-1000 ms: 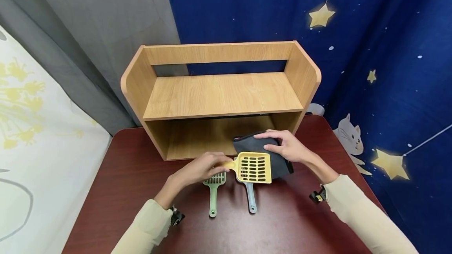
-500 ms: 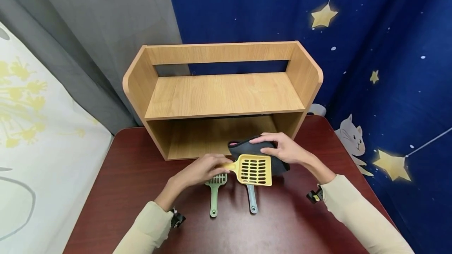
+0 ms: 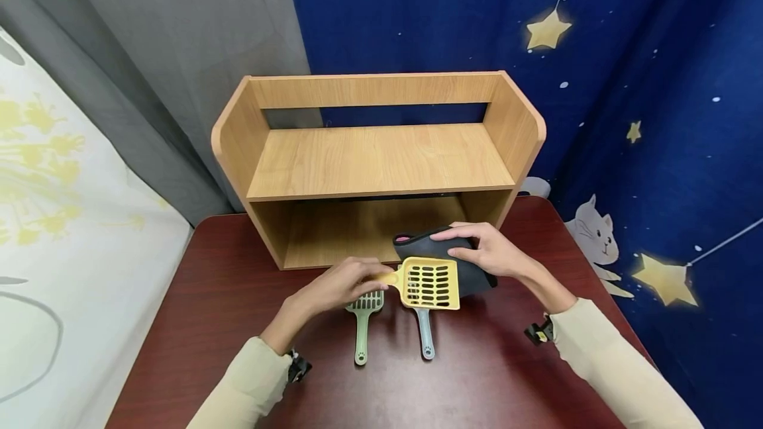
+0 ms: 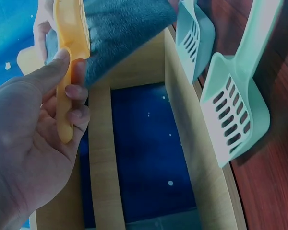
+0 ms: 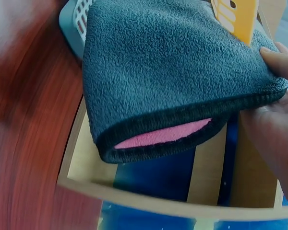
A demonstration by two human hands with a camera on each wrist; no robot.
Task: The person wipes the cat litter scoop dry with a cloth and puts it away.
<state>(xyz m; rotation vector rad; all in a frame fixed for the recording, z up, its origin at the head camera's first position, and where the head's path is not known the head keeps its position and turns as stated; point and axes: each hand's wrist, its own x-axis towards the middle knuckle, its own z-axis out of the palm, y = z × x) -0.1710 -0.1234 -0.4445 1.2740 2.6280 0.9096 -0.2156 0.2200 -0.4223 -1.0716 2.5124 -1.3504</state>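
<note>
Yellow litter scoop (image 3: pixel 434 283) in the left hand (image 3: pixel 348 285), dark grey fleece cloth (image 5: pixel 158 72) in the right hand (image 3: pixel 490 250)

The left hand pinches the yellow litter scoop by its handle, thumb on one side and curled fingers on the other, with no slack in the grip. The scoop is raised over the table (image 3: pixel 512 363), its slotted head pointing toward the right hand and overlapping the fleece cloth in the head view; whether the two touch is hard to tell.

The right hand grips the cloth near its dark-bound edge, thumb on the upper face and fingers beneath. A pink inner side (image 5: pixel 165 134) shows where that edge gapes.

On the table lie a green litter scoop (image 3: pixel 361 331), its head partly hidden by the left hand, and a light blue litter scoop (image 3: pixel 425 335), its head behind the yellow one. Both handles point toward the person. Just beyond stands a two-tier wooden shelf (image 3: pixel 381 157), before navy (image 3: pixel 417 12) and grey curtains (image 3: pixel 173 18)
</note>
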